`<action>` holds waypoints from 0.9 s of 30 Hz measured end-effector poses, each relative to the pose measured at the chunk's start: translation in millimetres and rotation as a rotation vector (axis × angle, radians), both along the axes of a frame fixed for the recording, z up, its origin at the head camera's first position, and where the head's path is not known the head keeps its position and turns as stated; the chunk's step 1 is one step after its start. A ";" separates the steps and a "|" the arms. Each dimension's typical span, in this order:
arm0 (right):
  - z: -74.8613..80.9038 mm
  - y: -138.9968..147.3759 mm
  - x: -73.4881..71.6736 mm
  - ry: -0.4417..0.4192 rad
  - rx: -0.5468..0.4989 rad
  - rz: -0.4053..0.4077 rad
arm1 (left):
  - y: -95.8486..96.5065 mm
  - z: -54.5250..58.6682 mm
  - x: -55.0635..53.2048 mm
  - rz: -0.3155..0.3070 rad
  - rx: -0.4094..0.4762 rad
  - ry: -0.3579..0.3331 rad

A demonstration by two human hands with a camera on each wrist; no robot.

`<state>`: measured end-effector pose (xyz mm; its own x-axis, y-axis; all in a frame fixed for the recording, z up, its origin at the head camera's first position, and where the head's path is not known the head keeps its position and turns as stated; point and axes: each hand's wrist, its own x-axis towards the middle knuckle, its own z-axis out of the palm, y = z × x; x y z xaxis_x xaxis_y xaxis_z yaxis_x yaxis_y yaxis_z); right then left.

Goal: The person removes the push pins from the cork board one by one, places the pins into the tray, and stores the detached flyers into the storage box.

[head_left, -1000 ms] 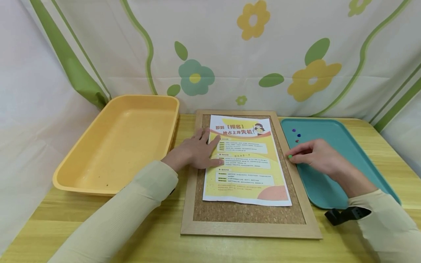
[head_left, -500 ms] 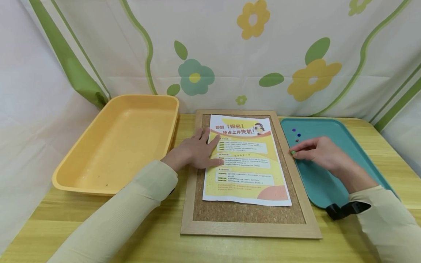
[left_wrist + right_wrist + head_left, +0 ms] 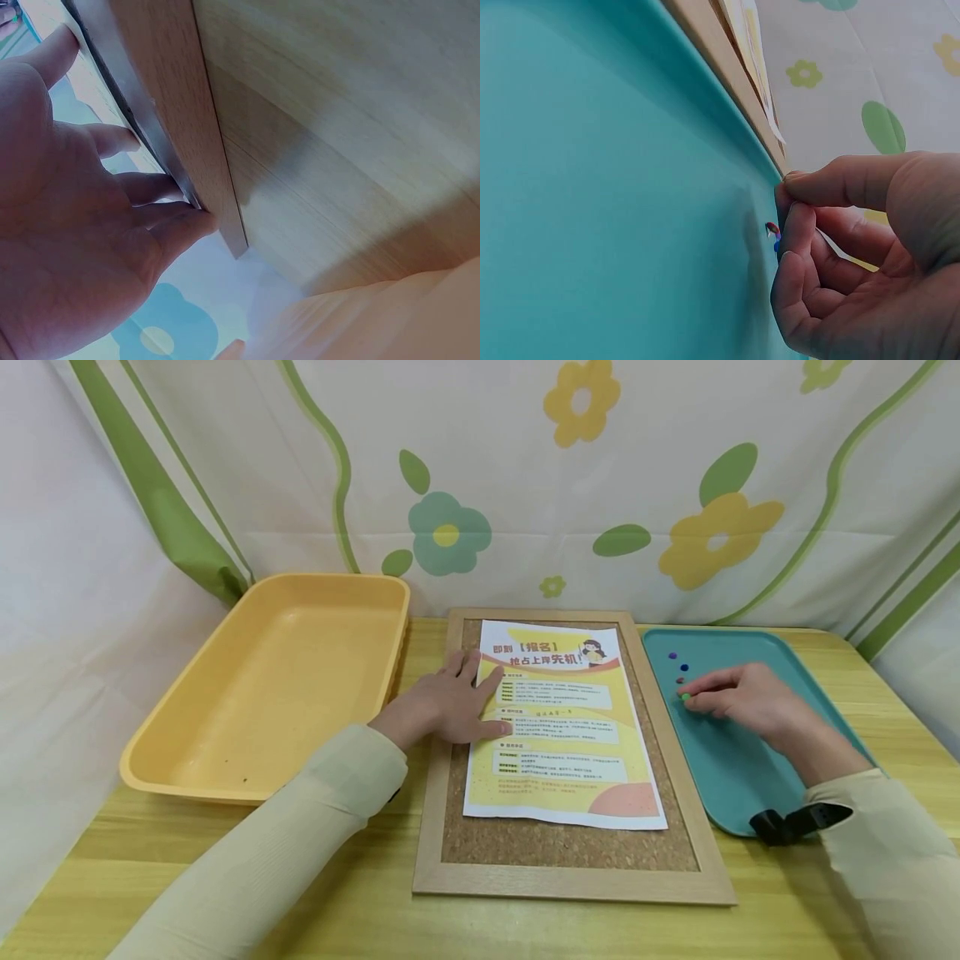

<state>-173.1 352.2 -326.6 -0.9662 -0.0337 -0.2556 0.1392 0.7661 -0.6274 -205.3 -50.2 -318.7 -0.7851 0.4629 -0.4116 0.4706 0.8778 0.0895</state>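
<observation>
While left hand (image 3: 448, 703) flattens glossy paper flyer (image 3: 558, 727), right hand (image 3: 738, 697) pinches round pushpin (image 3: 685, 697).

A light wooden table (image 3: 360, 910) carries three things side by side: a yellow plastic bin (image 3: 187, 760) at left, a wood-framed cork board (image 3: 570, 885) in the middle, a teal plastic tray (image 3: 738, 793) at right.

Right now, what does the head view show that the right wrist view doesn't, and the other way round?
Only the head view shows the left hand resting flat on the flyer, the yellow bin, and a green pushpin pinched at the right hand's fingertips.

Only the right wrist view shows the right hand close up, thumb pressed to curled fingers; the green pin is hidden there.

Both show the teal tray, the cork board's wooden frame beside it, and loose pins on the tray.
</observation>
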 end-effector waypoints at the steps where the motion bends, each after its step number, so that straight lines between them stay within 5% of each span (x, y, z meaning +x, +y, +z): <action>1: 0.2 1.5 -0.7 0.001 0.001 -0.004 | 0.1 0.0 0.0 0.000 -0.001 -0.001; 27: -7.6 21.4 -21.8 0.001 -0.016 -0.149 | 0.0 2.5 1.0 -0.001 -0.015 -0.007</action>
<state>-194.9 373.7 -334.1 -0.9612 0.1059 -0.2548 0.2497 0.7268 -0.6398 -204.3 -50.1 -316.2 -0.7818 0.4574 -0.4238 0.4710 0.8786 0.0794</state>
